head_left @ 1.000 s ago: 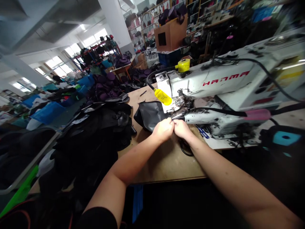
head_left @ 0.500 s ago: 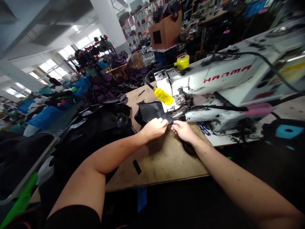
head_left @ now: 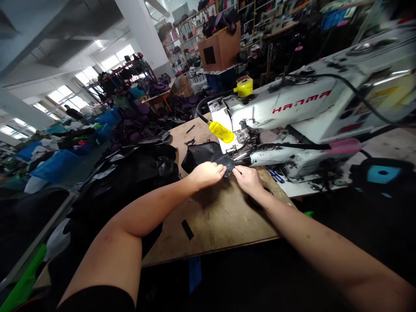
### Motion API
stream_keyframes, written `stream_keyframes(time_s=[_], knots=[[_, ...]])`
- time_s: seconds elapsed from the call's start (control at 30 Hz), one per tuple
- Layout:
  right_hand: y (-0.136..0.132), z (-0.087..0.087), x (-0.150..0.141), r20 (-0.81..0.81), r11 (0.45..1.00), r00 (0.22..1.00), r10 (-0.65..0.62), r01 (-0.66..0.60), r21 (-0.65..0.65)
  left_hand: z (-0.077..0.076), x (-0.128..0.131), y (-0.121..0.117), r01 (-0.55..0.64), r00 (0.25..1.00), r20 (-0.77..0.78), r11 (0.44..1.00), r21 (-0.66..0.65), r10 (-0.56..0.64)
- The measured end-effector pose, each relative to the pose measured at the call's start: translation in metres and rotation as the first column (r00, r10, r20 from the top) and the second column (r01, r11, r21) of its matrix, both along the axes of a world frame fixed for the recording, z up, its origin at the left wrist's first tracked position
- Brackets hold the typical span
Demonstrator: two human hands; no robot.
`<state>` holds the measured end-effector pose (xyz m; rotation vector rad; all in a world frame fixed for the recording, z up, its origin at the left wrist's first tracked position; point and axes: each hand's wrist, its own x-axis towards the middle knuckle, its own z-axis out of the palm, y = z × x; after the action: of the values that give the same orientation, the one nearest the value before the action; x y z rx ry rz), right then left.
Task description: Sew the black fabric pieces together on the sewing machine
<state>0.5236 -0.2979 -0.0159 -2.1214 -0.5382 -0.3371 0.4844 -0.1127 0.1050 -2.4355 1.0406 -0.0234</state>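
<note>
A black fabric piece (head_left: pixel 204 152), apparently part of a bag, lies under the head of a white sewing machine (head_left: pixel 260 110) with a narrow arm bed. My left hand (head_left: pixel 209 174) is closed on the near edge of the piece, fingers curled together. Just to its right, my right hand (head_left: pixel 247 178) pinches the same edge close to the tip of the arm bed. The needle area is hidden behind the machine's head and a yellow lamp (head_left: pixel 221 131).
A heap of black bag pieces (head_left: pixel 136 169) lies left of the wooden table (head_left: pixel 221 221). Blue-handled scissors (head_left: pixel 275 175) rest by the machine's base. A black strip (head_left: pixel 187 229) lies near the table's front edge. A cardboard box (head_left: pixel 221 50) stands behind.
Both hands still hold the fabric. More of its near edge shows between them, and my right hand's fingers have drawn closer together. The whole view has shifted slightly.
</note>
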Motion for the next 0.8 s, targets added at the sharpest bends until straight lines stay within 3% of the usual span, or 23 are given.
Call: stream_keyframes(time_s=[0.1,0.2,0.43,0.57,0.8], knots=[[-0.003,-0.007,0.004,-0.032,0.994,0.998,0.048,-0.045,0.1,0.0,-0.004,-0.009,-0.052,0.998,-0.024,0.999,0.014,0.053],[-0.002,-0.009,0.008,-0.193,0.973,0.976,0.097,-0.052,0.225,-0.002,-0.005,-0.018,-0.102,0.994,-0.046,0.995,-0.018,0.101],[0.013,-0.002,0.016,-0.525,0.831,0.791,0.313,0.039,0.555,0.001,0.0,-0.024,-0.25,0.966,-0.085,0.964,-0.086,0.243],[0.015,0.004,0.013,-0.545,0.797,0.757,0.36,0.054,0.602,0.001,0.001,-0.03,-0.268,0.959,-0.118,0.958,-0.099,0.256],[0.016,0.021,0.01,-0.553,0.742,0.724,0.412,0.085,0.665,-0.003,0.002,-0.056,-0.412,0.911,-0.115,0.895,-0.172,0.397]])
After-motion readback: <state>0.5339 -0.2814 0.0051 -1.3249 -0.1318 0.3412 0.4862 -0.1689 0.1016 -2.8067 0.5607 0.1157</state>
